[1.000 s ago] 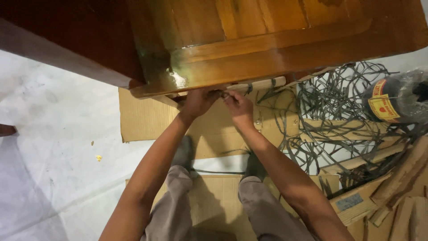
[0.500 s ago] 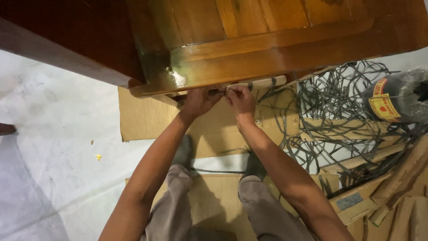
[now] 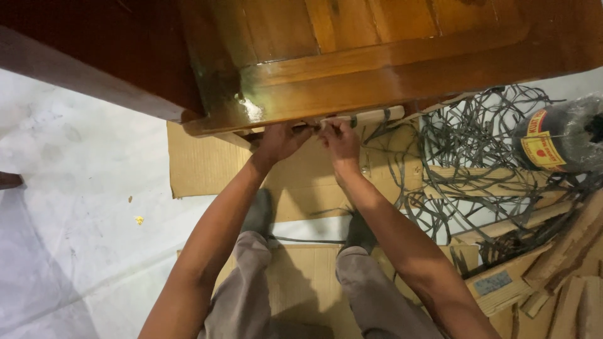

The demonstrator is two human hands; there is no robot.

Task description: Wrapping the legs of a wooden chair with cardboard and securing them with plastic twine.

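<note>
Left hand: middle of the frame, fingers curled under the lower edge of the wooden cabinet; grip closed, on what I cannot tell.
Right hand: just beside the left, fingertips pinched at a pale wooden slat under that edge.
Cabinet: fills the upper frame, glossy brown.
Cardboard: flat on the floor beneath both hands.
Straps: dark tangle, right.
Bottle: far right, wrapped in clear plastic.

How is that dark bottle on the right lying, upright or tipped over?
Tipped over. The dark bottle lies on its side atop the tangle of grey straps, its yellow and red label facing the camera.
</note>
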